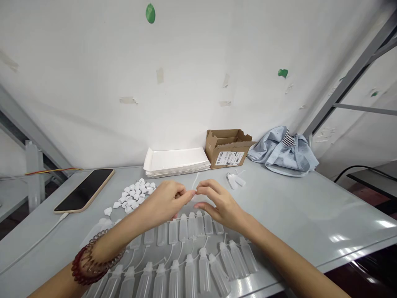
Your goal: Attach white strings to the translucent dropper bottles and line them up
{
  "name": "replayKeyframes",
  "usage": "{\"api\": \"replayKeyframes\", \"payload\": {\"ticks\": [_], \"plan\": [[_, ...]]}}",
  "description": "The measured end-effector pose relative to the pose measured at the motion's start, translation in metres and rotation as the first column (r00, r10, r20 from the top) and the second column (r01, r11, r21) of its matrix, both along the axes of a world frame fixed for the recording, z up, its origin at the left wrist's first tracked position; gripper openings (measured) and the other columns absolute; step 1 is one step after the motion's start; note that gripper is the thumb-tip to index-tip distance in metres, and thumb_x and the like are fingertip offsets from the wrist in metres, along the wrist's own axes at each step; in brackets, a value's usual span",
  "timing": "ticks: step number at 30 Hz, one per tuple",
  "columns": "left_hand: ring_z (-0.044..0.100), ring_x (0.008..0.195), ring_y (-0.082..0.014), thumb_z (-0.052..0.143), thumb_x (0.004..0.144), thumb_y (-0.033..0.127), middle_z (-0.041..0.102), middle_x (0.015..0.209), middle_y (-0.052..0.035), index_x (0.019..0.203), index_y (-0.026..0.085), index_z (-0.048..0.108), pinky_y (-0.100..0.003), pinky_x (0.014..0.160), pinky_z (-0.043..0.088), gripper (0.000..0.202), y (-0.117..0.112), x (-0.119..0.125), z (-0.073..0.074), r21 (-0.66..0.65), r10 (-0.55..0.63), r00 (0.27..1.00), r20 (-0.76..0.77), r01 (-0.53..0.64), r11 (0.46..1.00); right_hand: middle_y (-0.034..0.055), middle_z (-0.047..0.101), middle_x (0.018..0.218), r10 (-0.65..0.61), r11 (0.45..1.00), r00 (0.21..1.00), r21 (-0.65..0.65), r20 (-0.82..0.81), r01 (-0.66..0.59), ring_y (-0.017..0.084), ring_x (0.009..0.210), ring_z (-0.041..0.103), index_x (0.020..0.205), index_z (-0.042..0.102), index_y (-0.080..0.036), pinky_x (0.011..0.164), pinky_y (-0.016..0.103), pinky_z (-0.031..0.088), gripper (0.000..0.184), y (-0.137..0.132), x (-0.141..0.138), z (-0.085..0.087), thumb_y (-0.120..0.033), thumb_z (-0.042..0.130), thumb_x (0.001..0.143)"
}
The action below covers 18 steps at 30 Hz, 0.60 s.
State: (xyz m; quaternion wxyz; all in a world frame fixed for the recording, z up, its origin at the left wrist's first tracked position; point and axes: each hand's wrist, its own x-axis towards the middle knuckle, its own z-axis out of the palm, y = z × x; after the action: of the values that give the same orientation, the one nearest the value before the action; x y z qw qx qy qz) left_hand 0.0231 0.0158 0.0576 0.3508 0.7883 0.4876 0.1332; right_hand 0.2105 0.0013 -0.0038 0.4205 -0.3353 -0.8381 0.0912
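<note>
My left hand [171,200] is closed, thumb and fingers pinched around a mostly hidden translucent piece that looks like one of the small plastic bottles. A thin white strap [195,181] sticks up behind the fingertips. Close by on the right, my right hand [218,203] has curved fingers, with its thumb apart from them. Its index fingertip meets the left thumb tip. Below both hands lie two rows of translucent squeeze bottles [204,271] with thin straps at their necks. Left of the hands is a pile of small white caps [133,195].
A phone [85,190] with a white charging cable [37,244] lies at the left. Along the wall are stacked white padded envelopes [178,161], an open cardboard box [229,151] and a light blue cloth bag [283,153]. Small bottles [235,180] lie before the box.
</note>
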Motion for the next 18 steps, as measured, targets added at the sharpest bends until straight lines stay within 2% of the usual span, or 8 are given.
{"api": "replayKeyframes", "payload": {"ticks": [3,5,7,9,11,13,14,18], "plan": [[0.049,0.039,-0.0118,0.04,0.086,0.049,0.048,0.041,0.0034,0.055,0.018,0.042,-0.021,0.042,0.033,0.043,0.0,0.001,0.0,-0.153,0.021,0.996,0.081,-0.009,0.988,0.0089,0.059,0.089,-0.078,0.97,0.993,0.239,0.092,0.054,0.018,0.079,0.054,0.102,0.054,-0.019,0.067,0.031,0.048,0.018,0.001,0.0,-0.002,-0.029,0.056,0.088],[0.051,0.041,-0.0127,0.041,0.085,0.049,0.05,0.045,0.0037,0.06,0.018,0.046,-0.022,0.043,0.038,0.041,-0.001,0.001,-0.002,-0.222,0.024,0.99,0.141,0.008,0.975,0.0089,0.061,0.085,-0.085,0.952,0.992,0.303,0.098,0.052,0.018,0.076,0.054,0.102,0.054,-0.017,0.065,0.029,0.048,0.017,0.001,0.0,-0.003,-0.026,0.056,0.088],[0.054,0.044,-0.0135,0.042,0.084,0.049,0.053,0.052,0.0032,0.066,0.017,0.051,-0.023,0.045,0.041,0.038,-0.001,0.0,-0.002,-0.239,0.026,0.984,0.179,0.018,0.971,0.0096,0.063,0.086,-0.091,0.955,0.992,0.289,0.093,0.06,0.018,0.076,0.056,0.1,0.056,-0.016,0.066,0.029,0.048,0.014,0.003,0.003,-0.002,-0.024,0.054,0.089],[0.057,0.05,-0.0144,0.043,0.084,0.05,0.057,0.059,0.0013,0.07,0.017,0.053,-0.024,0.047,0.043,0.037,0.001,-0.004,0.001,-0.203,0.024,0.987,0.159,0.008,0.979,0.0086,0.064,0.082,-0.167,0.975,0.983,0.163,0.079,0.153,0.016,0.071,0.057,0.097,0.059,-0.014,0.064,0.027,0.047,0.014,0.008,0.01,0.0,-0.024,0.054,0.088],[0.059,0.054,-0.0152,0.043,0.084,0.05,0.061,0.064,-0.0004,0.068,0.018,0.052,-0.024,0.05,0.043,0.037,0.005,-0.012,0.007,-0.128,0.028,0.995,0.093,-0.016,0.992,0.0048,0.063,0.073,-0.319,0.942,0.943,-0.076,0.099,0.326,0.014,0.061,0.055,0.093,0.061,-0.014,0.059,0.025,0.044,0.017,0.017,0.022,0.004,-0.027,0.055,0.085],[0.061,0.058,-0.0162,0.044,0.083,0.05,0.062,0.066,-0.0012,0.066,0.018,0.051,-0.024,0.053,0.043,0.037,0.013,-0.023,0.015,-0.042,0.053,0.998,0.017,-0.053,0.998,0.0016,0.061,0.067,-0.439,0.815,0.878,-0.326,0.191,0.478,0.013,0.058,0.054,0.088,0.062,-0.014,0.056,0.023,0.042,0.018,0.029,0.036,0.006,-0.029,0.054,0.084],[0.061,0.06,-0.0168,0.045,0.082,0.051,0.063,0.066,-0.0015,0.067,0.018,0.052,-0.024,0.054,0.043,0.037,0.018,-0.029,0.018,-0.005,0.076,0.997,-0.022,-0.076,0.997,0.0007,0.062,0.065,-0.445,0.744,0.851,-0.413,0.281,0.525,0.012,0.058,0.054,0.083,0.062,-0.014,0.055,0.021,0.041,0.018,0.035,0.043,0.006,-0.029,0.051,0.085],[0.063,0.064,-0.0202,0.044,0.08,0.054,0.067,0.072,-0.0051,0.081,0.017,0.059,-0.026,0.053,0.044,0.04,0.039,-0.052,0.027,0.055,0.179,0.973,-0.145,-0.173,0.983,0.0023,0.06,0.058,-0.499,0.653,0.773,-0.416,0.391,0.633,0.013,0.053,0.05,0.069,0.06,-0.013,0.05,0.022,0.035,0.021,0.055,0.065,-0.004,-0.024,0.048,0.082]]}}
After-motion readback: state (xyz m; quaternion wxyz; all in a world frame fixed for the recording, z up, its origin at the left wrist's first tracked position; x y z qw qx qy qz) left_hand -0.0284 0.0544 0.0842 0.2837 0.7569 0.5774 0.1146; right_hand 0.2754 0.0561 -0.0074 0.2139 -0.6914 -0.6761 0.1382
